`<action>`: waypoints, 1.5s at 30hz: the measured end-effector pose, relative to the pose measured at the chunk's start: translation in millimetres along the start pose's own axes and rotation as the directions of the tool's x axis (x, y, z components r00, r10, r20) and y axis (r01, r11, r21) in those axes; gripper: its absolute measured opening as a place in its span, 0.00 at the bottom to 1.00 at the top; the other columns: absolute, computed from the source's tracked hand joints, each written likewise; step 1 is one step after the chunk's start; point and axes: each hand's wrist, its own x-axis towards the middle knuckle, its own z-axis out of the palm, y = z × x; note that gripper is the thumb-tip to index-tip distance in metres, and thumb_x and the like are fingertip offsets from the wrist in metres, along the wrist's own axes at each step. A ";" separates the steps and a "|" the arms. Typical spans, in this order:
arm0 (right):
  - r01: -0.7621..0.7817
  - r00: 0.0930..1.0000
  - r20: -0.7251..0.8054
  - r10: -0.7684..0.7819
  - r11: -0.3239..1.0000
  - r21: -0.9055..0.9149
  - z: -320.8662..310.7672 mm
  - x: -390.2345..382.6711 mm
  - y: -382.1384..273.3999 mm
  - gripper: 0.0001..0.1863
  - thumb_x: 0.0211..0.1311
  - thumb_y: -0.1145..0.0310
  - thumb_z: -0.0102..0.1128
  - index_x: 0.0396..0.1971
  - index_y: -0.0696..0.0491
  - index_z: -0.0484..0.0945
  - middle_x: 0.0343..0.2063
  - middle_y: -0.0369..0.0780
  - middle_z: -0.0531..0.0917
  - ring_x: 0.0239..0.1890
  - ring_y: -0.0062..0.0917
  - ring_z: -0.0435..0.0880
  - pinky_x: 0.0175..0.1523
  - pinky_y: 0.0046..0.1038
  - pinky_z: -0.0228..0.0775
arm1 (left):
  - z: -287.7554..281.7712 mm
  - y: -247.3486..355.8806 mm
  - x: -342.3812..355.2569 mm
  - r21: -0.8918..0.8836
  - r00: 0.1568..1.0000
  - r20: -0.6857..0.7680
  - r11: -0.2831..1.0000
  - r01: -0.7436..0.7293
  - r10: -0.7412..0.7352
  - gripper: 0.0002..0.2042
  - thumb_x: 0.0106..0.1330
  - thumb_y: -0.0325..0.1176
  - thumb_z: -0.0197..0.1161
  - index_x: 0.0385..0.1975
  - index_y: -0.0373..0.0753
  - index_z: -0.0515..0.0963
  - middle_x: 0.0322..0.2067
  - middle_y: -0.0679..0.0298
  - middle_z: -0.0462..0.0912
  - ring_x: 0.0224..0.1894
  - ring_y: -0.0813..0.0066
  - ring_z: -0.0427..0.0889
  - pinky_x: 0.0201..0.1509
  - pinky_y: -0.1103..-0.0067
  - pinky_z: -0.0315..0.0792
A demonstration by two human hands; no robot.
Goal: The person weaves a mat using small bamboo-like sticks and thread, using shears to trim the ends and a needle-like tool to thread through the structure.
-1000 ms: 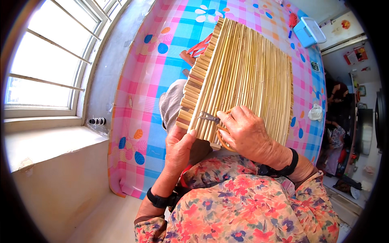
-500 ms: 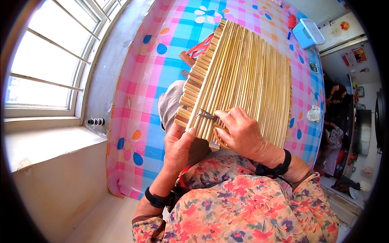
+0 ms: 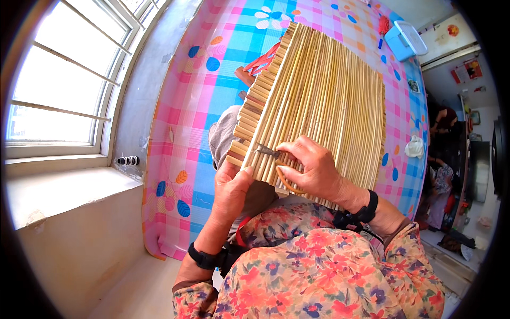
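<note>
A panel of thin tan reed sticks (image 3: 329, 90) lies tilted across my lap. Along its left side, thicker short stick ends (image 3: 255, 109) jut past a pale strip. My left hand (image 3: 232, 186) grips the panel's near left corner, thumb on top and fingers hidden beneath. In my right hand (image 3: 314, 169) is a pair of scissors (image 3: 267, 151) with dark blades and orange-brown loop handles. The blades lie nearly together over the sticks, pointing left toward the pale strip, close to my left thumb. Whether they touch a stick or a thread, I cannot tell.
A checked pink and blue sheet (image 3: 212, 114) covers the surface around me. Red ribbons (image 3: 262, 63) lie beyond the panel's left edge. A barred window (image 3: 58, 80) is at left. At far right are a light-blue box (image 3: 405, 41), a white bag (image 3: 414, 147) and people in the background.
The scissors' blades have come together from a wider spread, and my right hand has moved slightly left and up. My left hand keeps its grip on the corner.
</note>
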 end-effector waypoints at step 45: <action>0.287 0.957 0.032 -0.289 0.925 -0.249 -21.9 13.3 11.5 0.24 0.47 0.73 0.69 0.48 0.56 0.75 0.34 0.42 0.78 0.41 0.35 0.78 0.48 0.34 0.74 | -49.9 9.6 -57.6 -0.030 0.969 -0.166 0.982 -0.188 0.181 0.23 0.63 0.25 0.55 0.59 0.28 0.65 0.54 0.53 0.75 0.55 0.64 0.77 0.62 0.69 0.69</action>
